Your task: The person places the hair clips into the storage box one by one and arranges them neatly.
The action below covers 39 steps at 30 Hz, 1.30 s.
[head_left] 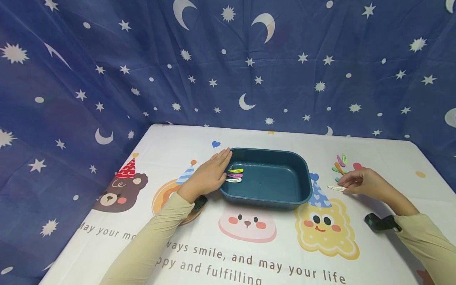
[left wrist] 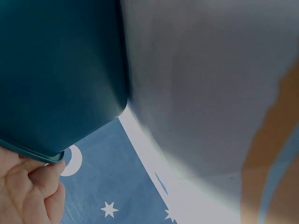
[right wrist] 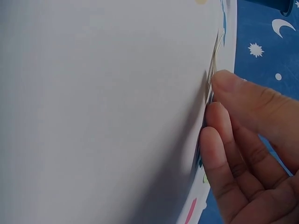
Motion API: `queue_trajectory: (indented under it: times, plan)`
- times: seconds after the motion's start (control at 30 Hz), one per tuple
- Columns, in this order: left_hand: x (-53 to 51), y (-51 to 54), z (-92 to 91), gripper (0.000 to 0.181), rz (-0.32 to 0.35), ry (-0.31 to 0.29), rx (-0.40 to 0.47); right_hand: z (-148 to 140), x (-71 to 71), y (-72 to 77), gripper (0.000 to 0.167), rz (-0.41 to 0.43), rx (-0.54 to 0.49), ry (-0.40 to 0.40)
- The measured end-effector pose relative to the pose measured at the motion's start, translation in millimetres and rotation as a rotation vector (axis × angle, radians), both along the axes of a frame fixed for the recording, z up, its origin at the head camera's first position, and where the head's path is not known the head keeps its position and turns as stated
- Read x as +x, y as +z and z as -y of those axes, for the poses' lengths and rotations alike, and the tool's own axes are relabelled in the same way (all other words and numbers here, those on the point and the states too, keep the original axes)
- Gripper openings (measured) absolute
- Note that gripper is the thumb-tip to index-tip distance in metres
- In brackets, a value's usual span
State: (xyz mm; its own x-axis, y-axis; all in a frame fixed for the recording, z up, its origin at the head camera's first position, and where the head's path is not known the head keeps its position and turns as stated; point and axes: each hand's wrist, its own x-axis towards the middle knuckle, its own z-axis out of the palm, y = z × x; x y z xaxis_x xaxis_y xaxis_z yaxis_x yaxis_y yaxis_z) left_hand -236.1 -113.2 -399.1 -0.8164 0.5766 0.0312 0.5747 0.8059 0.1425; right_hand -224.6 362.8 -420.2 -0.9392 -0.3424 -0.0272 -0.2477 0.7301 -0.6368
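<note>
A dark teal bin (head_left: 265, 201) stands on the table with yellow (head_left: 236, 170), pink (head_left: 235, 175) and white (head_left: 233, 180) hair clips inside at its left. My left hand (head_left: 210, 174) lies against the bin's left side, fingers mostly straight; in the left wrist view, this hand (left wrist: 30, 186) touches the rim (left wrist: 32, 153). To the right of the bin, my right hand (head_left: 367, 184) pinches one end of a white clip (head_left: 335, 188) low over the table. Thumb and fingers of the right hand (right wrist: 247, 126) meet at that thin clip (right wrist: 214, 60), seen edge-on in the right wrist view.
Beyond the right fingertips lie several loose clips, among them a purple one (head_left: 341, 160), a green one (head_left: 344, 158) and an orange one (head_left: 339, 168). A printed white cloth (head_left: 185, 138) covers the table. Behind it hangs a blue star-and-moon curtain (head_left: 213, 59).
</note>
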Motion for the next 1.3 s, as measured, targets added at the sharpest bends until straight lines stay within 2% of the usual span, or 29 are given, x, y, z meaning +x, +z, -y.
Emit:
queue_trajectory:
  times: [0.43,1.3]
  plan:
    - [-0.1,0.3,-0.3,0.063,0.004,0.003,-0.003,3.2,-3.1,-0.2,0.026,-0.067,0.079,0.030]
    - [0.3,0.7,0.0,0.063,0.005,0.003,-0.005,3.8,-2.9,0.9,0.021,-0.060,0.111,0.023]
